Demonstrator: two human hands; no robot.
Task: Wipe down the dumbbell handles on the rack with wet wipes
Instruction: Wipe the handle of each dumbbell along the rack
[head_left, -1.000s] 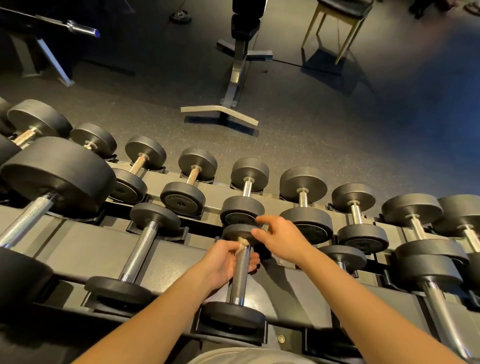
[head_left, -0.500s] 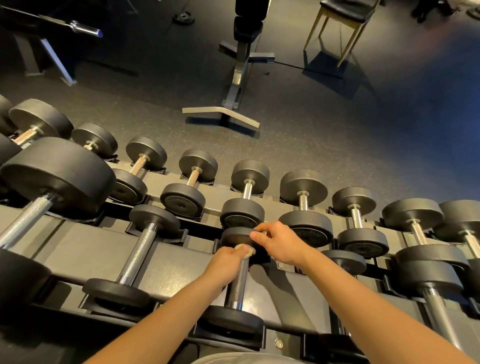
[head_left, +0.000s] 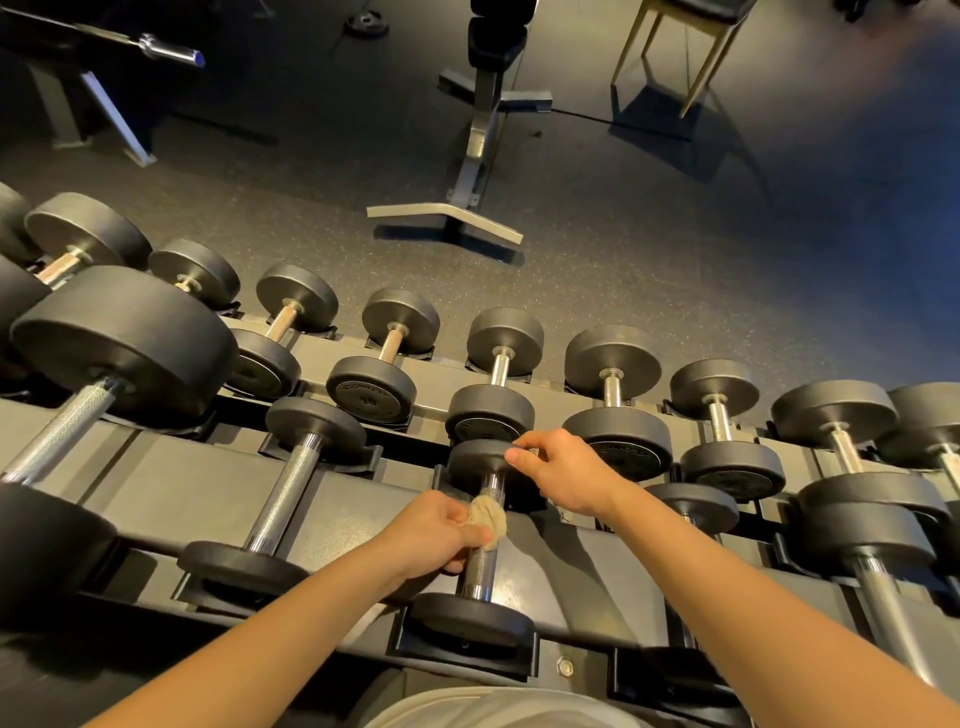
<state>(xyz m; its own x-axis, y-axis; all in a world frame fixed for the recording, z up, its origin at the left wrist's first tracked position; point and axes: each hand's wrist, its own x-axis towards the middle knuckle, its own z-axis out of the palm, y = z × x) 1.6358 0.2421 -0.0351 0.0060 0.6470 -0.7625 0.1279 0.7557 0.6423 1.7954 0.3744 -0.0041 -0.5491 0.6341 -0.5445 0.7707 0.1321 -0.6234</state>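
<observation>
Slid back toward the near edge of the grey steel rack (head_left: 182, 478), the left hand (head_left: 431, 535) wraps a crumpled beige wet wipe (head_left: 488, 519) round the knurled chrome dumbbell handle (head_left: 480, 569), while the right hand (head_left: 566, 473) pinches the black round far head (head_left: 475, 462).

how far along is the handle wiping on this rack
Done: nothing shows which handles are already wiped, so I cannot tell. In hand: the left hand grips a wipe around one near-row handle while the right hand holds its far head. Left: likely the other handles on the rack.
</observation>
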